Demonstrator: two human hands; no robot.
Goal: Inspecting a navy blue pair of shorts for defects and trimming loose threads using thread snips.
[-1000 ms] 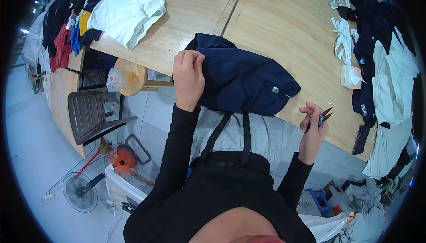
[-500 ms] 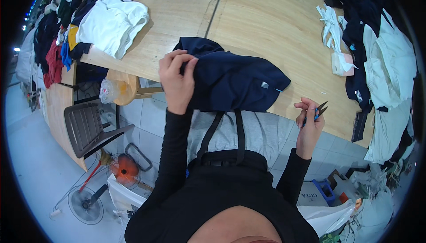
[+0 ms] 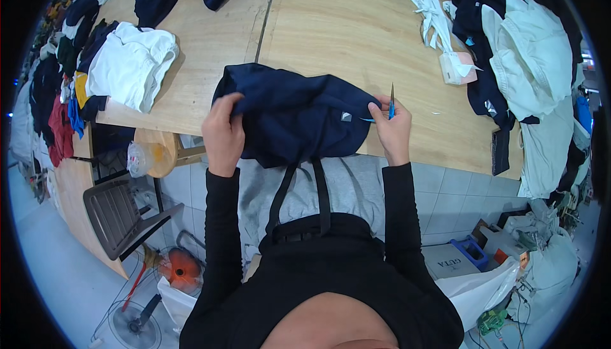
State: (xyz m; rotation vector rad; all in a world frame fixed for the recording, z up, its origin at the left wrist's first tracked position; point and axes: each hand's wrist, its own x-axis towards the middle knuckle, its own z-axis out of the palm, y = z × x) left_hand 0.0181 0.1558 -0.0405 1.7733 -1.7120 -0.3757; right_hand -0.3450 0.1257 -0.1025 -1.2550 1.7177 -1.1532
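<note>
A navy garment [image 3: 293, 116] lies bunched at the table's front edge, partly hanging over it. My left hand [image 3: 223, 135] is closed on the cloth at its left end, fingers curled over a fold. At the other end, my right hand [image 3: 394, 134] pinches the garment's edge between thumb and fingers. That same hand also keeps a pair of small blue-handled thread snips [image 3: 391, 97], blades pointing away from me. A small pale label [image 3: 345, 117] shows on the navy cloth near my right thumb, with a bit of light blue beside it.
Folded white garments [image 3: 135, 62] sit at the left of the wooden table [image 3: 331, 30]. On the right are white strips [image 3: 434, 21], a small box [image 3: 457, 67] and piled white clothes [image 3: 531, 43]. A stool [image 3: 156, 148], a chair [image 3: 114, 212] and fans stand lower left.
My right hand, with the snips, has moved in from the table edge and taken hold of the garment's right end. The snips now point away from me. My view has shifted right.
</note>
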